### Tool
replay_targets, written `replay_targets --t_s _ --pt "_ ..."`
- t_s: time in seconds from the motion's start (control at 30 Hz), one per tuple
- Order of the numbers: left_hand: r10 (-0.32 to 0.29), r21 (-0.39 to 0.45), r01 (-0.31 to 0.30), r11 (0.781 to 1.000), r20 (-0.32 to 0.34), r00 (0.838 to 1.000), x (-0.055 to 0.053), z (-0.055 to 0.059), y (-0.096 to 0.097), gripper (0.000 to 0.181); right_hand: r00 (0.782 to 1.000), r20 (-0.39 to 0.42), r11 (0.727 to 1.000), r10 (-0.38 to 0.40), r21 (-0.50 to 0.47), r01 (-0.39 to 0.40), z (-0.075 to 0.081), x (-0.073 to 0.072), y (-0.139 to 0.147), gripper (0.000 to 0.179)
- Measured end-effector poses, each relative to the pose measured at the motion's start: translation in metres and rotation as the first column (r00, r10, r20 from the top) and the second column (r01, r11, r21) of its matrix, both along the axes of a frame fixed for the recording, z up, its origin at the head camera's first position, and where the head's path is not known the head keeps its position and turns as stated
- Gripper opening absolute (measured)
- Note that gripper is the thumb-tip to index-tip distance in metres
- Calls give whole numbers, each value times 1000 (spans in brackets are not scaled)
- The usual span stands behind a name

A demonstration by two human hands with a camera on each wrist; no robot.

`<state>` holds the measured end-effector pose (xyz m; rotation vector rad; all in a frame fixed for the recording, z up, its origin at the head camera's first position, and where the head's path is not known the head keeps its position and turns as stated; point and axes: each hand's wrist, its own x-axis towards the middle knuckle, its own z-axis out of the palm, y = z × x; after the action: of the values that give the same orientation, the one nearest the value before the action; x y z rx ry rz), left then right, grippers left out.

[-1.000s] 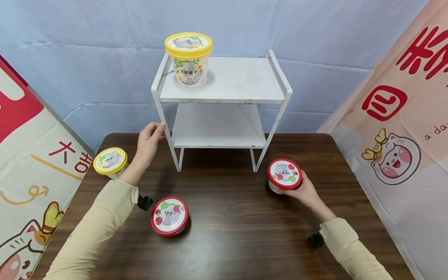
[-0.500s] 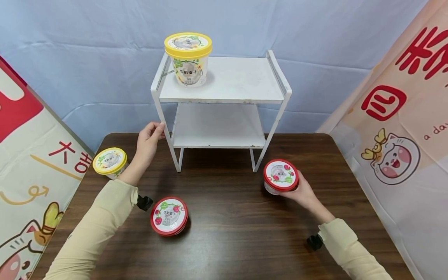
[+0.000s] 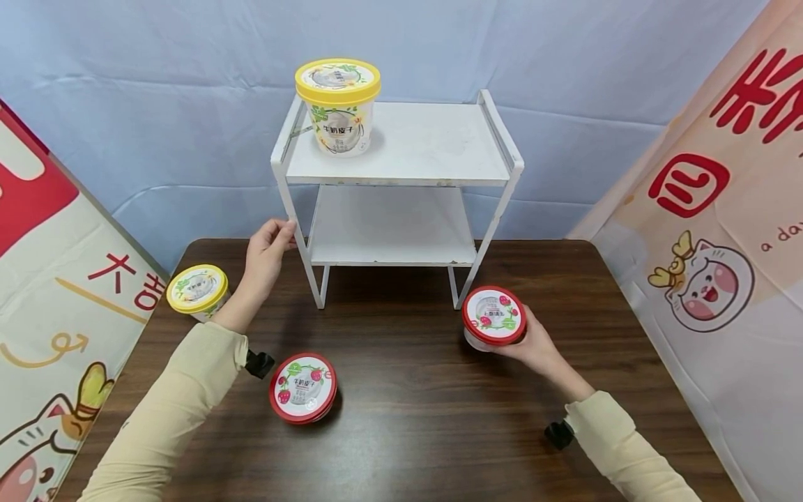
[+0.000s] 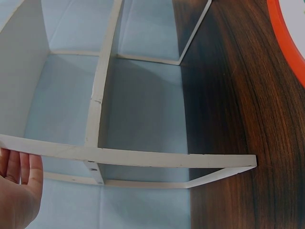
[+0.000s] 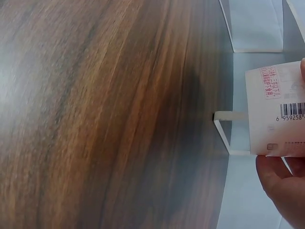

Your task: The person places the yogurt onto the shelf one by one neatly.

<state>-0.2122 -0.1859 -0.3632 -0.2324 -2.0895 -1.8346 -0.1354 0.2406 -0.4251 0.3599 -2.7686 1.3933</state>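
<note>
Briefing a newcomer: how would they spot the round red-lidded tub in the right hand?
Find the white two-shelf rack on the brown wooden table. By its front right leg is a round white tub with a red-rimmed strawberry lid. Unlike the other red-lidded tub, the right hand holds it.

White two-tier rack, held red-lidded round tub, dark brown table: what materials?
White two-tier rack: likely painted metal, matte; thin bars, chipped edges.
Held red-lidded round tub: rim probably plastic, evenly coloured; wall smooth, printed, paperboard or plastic unclear.
Dark brown table: wood or laminate, satin; grain, soft reflection.
</note>
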Motion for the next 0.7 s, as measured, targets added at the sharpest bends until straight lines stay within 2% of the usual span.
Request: replay_targets --t_s 0.13,0.43,0.7 --pt "2 12 -2 1000 -1 1000 0 0 1 18 1000 -8 1000 13 0 -13 1 1 -3 78" --pt "-11 18 11 1000 -4 1000 -1 0 0 15 999 -3 999 44 -15 -44 -26 -13 2 87" --pt "-12 15 11 1000 6 1000 -2 0 0 25 998 12 997 69 -44 -68 -25 -18 -6 85"
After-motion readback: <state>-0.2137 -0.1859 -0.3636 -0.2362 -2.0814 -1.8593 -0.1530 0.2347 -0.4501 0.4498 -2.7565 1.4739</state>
